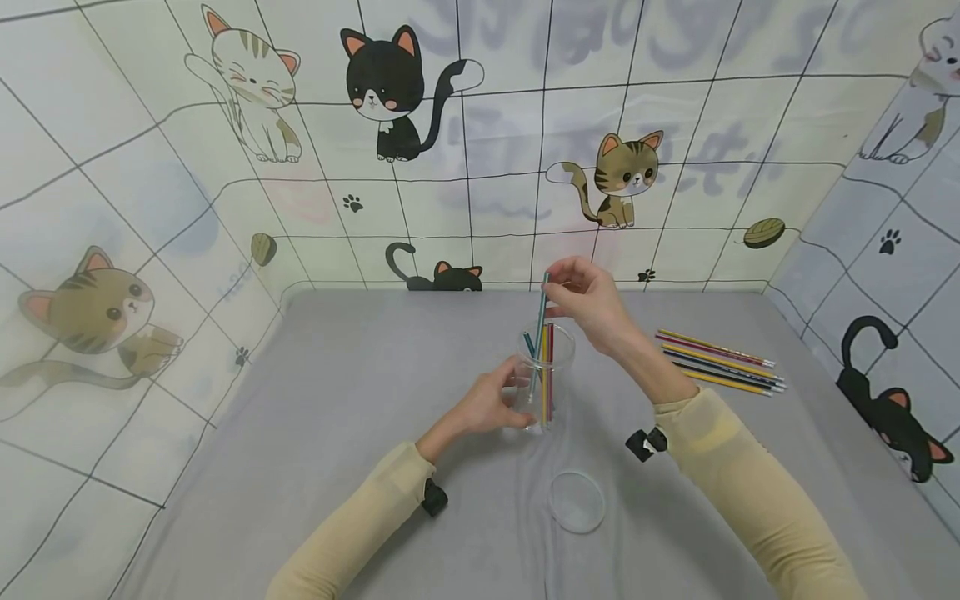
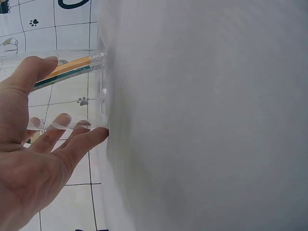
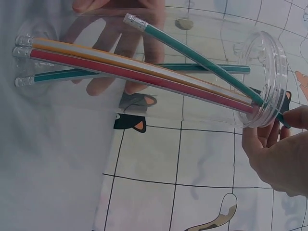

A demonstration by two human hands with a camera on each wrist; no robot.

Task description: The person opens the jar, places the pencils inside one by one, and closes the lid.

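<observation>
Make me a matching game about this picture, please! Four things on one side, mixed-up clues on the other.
Things
1. left hand
2. right hand
3. round disc
4. loose pencils

Clues
A. clear, flat on the table
B. pinching a green pencil
C. bunched together, well right of the jar
D. holding the jar's side

Right pairs: 1-D, 2-B, 3-A, 4-C

1. No word, number or brand could be read in any of the three views.
2. Across the top of the patterned backdrop (image 1: 495, 254), pale purple marks (image 1: 576, 37) showed (letter-like in shape, though too blurred to make out).
3. On the pencils (image 1: 722, 365) lying on the counter (image 1: 375, 358), any print was too small to read.
</observation>
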